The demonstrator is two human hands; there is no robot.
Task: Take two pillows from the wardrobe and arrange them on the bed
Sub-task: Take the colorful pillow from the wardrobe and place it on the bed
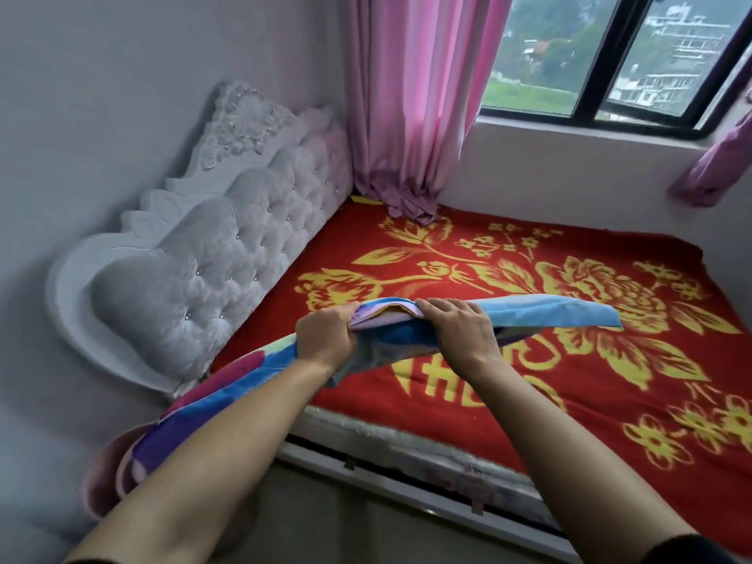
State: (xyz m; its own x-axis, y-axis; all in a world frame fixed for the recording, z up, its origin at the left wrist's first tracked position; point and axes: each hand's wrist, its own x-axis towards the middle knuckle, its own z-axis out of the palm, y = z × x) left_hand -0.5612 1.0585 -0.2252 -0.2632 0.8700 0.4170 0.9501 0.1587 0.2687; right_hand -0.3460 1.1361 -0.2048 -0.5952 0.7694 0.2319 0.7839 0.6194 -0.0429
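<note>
Both of my hands grip the near edge of a flat pillow [541,313] in a blue, purple and pink patterned cover. My left hand [325,339] clutches it in a fist. My right hand [457,327] pinches it from above. The pillow hangs in the air over the near side of the bed [610,400], which is covered by a red blanket with yellow flowers. A second patterned, pink-edged piece [195,405] lies under my left forearm; whether it is another pillow I cannot tell.
A white tufted headboard [211,254] stands along the left wall. Pink curtains [415,103] hang into the far corner and touch the blanket. A window [610,54] sits above the far side. The mattress edge and bed frame [407,478] run below my arms.
</note>
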